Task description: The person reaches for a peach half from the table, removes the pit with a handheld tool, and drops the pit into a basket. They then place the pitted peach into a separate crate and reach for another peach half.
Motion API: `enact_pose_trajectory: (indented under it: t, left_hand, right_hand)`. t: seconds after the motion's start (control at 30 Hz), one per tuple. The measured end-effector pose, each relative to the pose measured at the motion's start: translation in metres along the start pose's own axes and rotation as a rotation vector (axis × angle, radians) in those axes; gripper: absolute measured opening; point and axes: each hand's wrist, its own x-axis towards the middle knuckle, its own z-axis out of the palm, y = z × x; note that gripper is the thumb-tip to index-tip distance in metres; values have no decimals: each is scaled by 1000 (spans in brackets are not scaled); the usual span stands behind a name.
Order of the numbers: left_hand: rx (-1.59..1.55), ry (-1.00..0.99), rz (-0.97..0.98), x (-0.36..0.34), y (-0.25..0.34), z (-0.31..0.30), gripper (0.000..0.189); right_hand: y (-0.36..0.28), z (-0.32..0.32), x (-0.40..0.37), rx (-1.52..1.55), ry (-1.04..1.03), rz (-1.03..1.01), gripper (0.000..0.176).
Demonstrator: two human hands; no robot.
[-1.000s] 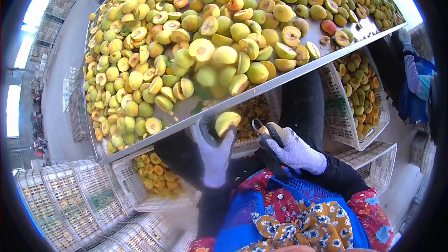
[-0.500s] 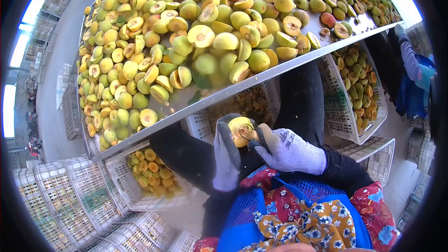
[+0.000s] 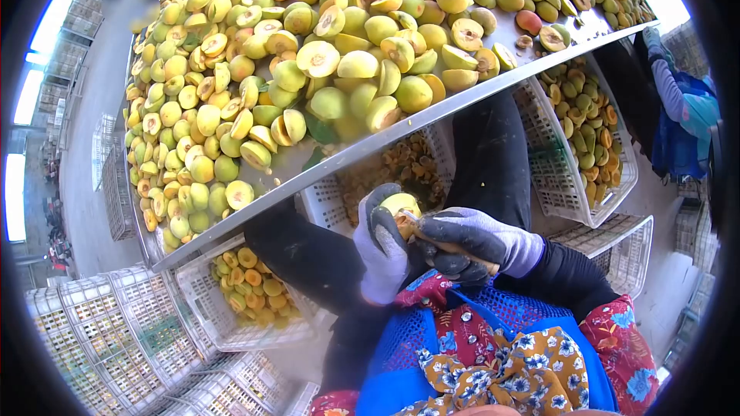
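Note:
Gloved in light purple and dark grey, my left hand is closed around a yellow-green fruit half, its cut face turned toward my other hand. My right hand, in a matching glove, grips a tool with a brown handle; the tool's tip meets the cut face of the fruit. Both hands are above my lap, below the metal edge of the table. Many halved fruits are heaped on the table.
Under the table edge, a white crate holds scraps. Crates of fruit halves stand at the left and right. Stacked crates fill the lower left. Another person is at the far right.
My right hand has turned so that its fingers fold around the handle, which now shows. My left fingers have curled further round the fruit. The view has shifted slightly.

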Motion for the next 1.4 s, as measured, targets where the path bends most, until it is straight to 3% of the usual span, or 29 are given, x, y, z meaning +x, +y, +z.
enact_pose_trajectory:
  t: [0.07, 0.13, 0.2, 0.27, 0.37, 0.4, 0.43, 0.5, 0.53, 0.67, 0.7, 0.77, 0.87, 0.93, 1.0, 1.03, 1.1, 1.17, 1.27, 1.33, 1.4]
  left_hand:
    - [9, -88, -129, 0, -4, -4, 28]
    - [156, -178, -211, 1, -6, -4, 26]
    - [296, -188, -54, 0, -1, -4, 27]
    - [420, -136, 140, -6, -3, -2, 30]
    - [301, -155, 262, -8, 2, -1, 30]
    - [11, -218, 27, -10, -4, 1, 36]
    - [-153, -271, -85, -10, 3, 2, 42]
    - [-76, -375, -83, -6, 12, -1, 41]
    - [-13, -387, 11, -11, 3, -4, 40]
    - [153, -532, 225, 2, 16, -7, 40]
    - [148, -535, 244, 2, 21, -9, 43]
    - [17, -407, 173, -4, 19, -1, 54]
    - [-69, -197, -5, -11, 16, 1, 57]
    - [-46, 58, -158, -10, -18, -7, 53]
    - [201, 262, -226, -17, -18, -40, 48]
    - [359, 307, -236, -5, 15, -60, 44]
    - [1020, 263, -270, -7, 28, -122, 41]
    - [1609, 332, -440, -15, 12, -173, 44]
    - [1732, 382, -298, 32, 24, -179, 51]
    - [1368, 304, -61, 94, 45, -143, 52]
    - [1233, 193, 181, 157, 40, -103, 48]
  right_hand:
    - [1, -2, -1, 32, 21, 16, 41]
    - [12, -6, 5, -194, 129, -25, 42]
    - [21, -12, 10, -310, 145, -129, 43]
    - [16, -11, 0, -61, 58, -21, 40]
    - [15, -21, -4, 378, -165, 190, 36]
    - [21, -28, -1, 601, -315, 260, 35]
    - [22, -26, -3, 697, -411, 286, 36]
    - [29, -27, -7, 791, -312, 318, 35]
    - [33, -31, -8, 739, -238, 318, 33]
    - [40, -33, -16, 536, -325, 252, 29]
    - [32, -24, -21, 504, -237, 250, 28]
    - [39, -27, -13, 643, -430, 262, 29]
    - [37, -22, -5, 573, -552, 198, 29]
    - [27, -2, -10, 412, -352, 108, 29]
    - [2, 3, -13, 272, -208, 135, 31]
    - [10, -19, 0, 315, -260, 129, 34]
    - [17, -46, 13, 318, -292, 31, 36]
    - [16, -51, 18, 252, -249, 59, 38]
    - [10, -40, 26, 29, -97, 6, 42]
    - [6, -34, 26, -216, 4, -9, 42]
    - [16, -41, 36, -333, 50, -124, 40]
